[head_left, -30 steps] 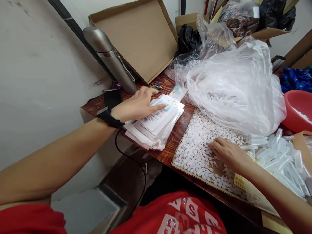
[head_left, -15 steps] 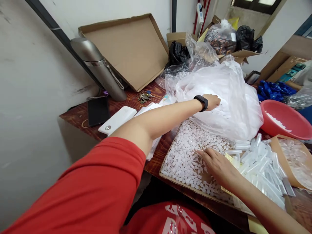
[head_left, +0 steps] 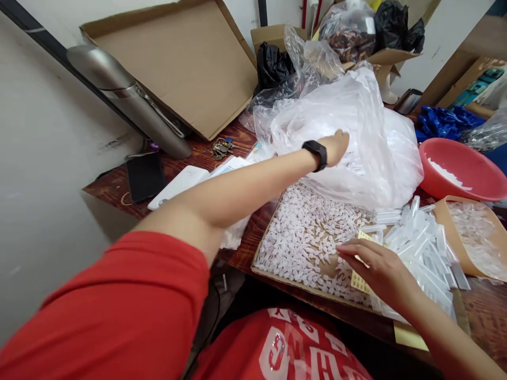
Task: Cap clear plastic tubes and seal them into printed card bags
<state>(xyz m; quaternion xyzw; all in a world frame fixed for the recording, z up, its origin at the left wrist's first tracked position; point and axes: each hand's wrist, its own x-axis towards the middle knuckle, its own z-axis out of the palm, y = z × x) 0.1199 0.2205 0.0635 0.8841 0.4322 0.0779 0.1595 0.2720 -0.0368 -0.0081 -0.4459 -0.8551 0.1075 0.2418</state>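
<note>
My left hand point(head_left: 336, 147), with a black wristband, reaches over the mouth of a large white plastic bag point(head_left: 380, 137). Its fingers are curled closed, and whatever they hold, if anything, is hidden. White pieces show through the bag beside the hand. Lower right, my right hand point(head_left: 382, 269) hovers palm down above the edge of a shallow cardboard tray point(head_left: 328, 268) strewn with small white plastic pieces point(head_left: 295, 232). Its fingers are stretched out, with a gap between thumb and forefinger; I see nothing in them. Under this hand lies a yellow printed sheet point(head_left: 359, 282).
Clear plastic tubes point(head_left: 422, 248) are heaped right of the tray. Beyond them are an orange-tan container point(head_left: 443, 219) of clear parts and a red basin point(head_left: 483, 169). A steel flask point(head_left: 130, 100), keys point(head_left: 222, 149), a phone point(head_left: 146, 177) and a white power bank point(head_left: 180, 184) sit left.
My right hand has drawn back to the right from the white pieces, its fingers straighter. My left hand stays at the bag, still closed. The view has shifted slightly.
</note>
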